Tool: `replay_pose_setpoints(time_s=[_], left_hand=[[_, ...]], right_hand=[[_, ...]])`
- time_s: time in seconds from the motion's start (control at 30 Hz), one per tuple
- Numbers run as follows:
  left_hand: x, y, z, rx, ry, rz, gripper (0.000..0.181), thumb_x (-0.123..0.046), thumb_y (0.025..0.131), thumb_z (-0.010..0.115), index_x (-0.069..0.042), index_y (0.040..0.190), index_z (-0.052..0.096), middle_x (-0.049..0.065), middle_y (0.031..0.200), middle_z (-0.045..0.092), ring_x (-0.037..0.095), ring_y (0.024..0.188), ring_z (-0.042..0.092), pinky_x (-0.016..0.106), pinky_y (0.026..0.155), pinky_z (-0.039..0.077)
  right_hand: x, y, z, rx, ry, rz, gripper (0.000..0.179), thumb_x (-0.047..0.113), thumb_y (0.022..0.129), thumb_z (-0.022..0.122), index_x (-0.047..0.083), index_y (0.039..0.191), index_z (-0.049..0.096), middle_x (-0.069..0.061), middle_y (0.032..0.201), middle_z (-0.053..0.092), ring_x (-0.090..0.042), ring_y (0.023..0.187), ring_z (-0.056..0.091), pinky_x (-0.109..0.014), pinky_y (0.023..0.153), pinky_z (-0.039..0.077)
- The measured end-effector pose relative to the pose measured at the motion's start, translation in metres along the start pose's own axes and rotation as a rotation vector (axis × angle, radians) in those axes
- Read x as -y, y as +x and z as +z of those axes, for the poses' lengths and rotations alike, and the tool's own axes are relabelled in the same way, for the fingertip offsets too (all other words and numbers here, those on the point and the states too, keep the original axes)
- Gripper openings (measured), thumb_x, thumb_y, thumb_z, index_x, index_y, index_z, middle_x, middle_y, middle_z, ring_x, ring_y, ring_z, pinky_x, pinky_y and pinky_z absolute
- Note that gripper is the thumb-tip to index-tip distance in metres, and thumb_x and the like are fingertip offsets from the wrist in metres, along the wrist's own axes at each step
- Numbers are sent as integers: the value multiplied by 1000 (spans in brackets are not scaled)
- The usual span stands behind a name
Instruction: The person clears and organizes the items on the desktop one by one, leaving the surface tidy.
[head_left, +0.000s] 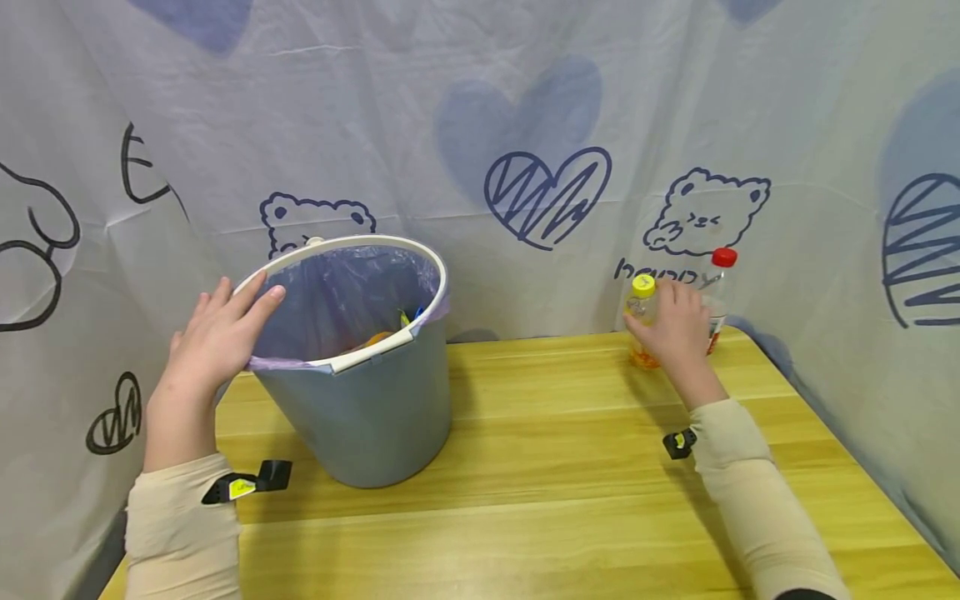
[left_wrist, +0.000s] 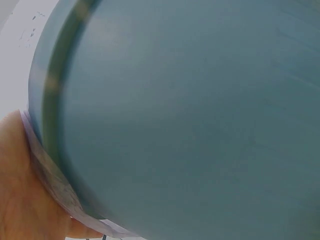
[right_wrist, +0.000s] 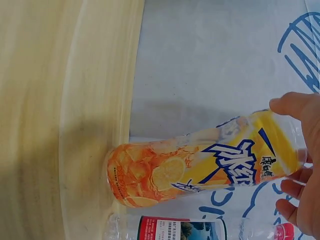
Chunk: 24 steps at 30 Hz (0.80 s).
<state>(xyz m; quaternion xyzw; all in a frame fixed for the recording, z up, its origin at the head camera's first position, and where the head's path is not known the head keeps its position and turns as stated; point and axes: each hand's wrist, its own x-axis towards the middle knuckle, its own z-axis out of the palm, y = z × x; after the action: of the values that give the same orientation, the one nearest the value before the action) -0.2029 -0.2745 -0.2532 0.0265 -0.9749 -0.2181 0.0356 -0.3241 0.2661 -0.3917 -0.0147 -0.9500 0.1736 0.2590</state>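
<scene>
A grey-blue bucket with a white rim stands on the table, lined with a thin purple plastic bag. My left hand rests on its left rim, fingers spread and fairly straight. In the left wrist view that palm lies along the bag's folded edge, and the bucket's wall fills most of the picture. Far to the right, my right hand grips the upper part of an iced tea bottle with a yellow cap, thumb on one side and fingers on the other. The bottle is upright, with an orange and yellow label.
Close to the right of the tea bottle stands a clear plastic bottle with a red cap and a landscape label. Some orange and blue-green items lie inside the bucket. A printed white cloth hangs behind the wooden table.
</scene>
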Motion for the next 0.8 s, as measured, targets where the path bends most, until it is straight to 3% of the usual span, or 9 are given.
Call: replay_pose_setpoints(time_s=[0.8], left_hand=[[1,3,-1,0,-4,0,77,-70,96,11,-25,158,1,26,160,-15,54,144,-15,84,101,1]], right_hand=[[31,-18,5,-118,18,-259,72,36,78,79,5,135,47,-18,133,53,-39,122,45,-59,93,41]])
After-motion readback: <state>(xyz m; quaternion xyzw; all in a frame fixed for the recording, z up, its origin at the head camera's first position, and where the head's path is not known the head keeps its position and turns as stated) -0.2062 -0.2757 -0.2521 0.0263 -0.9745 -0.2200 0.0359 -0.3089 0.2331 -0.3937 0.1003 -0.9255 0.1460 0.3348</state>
